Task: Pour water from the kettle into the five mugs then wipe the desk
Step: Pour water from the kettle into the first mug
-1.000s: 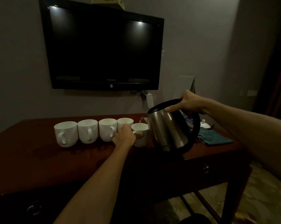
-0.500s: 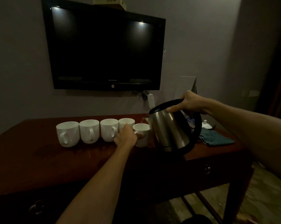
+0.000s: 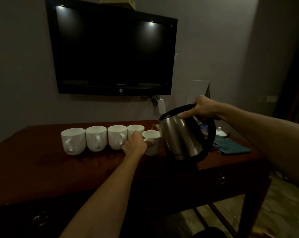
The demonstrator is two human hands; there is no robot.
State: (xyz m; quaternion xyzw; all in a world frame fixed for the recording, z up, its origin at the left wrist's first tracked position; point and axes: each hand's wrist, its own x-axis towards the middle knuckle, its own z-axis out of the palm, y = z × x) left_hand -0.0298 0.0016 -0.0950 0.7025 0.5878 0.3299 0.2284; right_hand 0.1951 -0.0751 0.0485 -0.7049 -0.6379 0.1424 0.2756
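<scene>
Clenched on the kettle (image 3: 183,136) handle, the right hand (image 3: 202,108) tipped it over the mug (image 3: 153,142) the left hand (image 3: 135,146) gripped, hiding the handle, near the desk (image 3: 42,162) front edge.

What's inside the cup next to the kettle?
A thin stream of water runs from the kettle spout into the mug held by the left hand. Its inside looks pale and wet, but the wall hides how full it is.
</scene>
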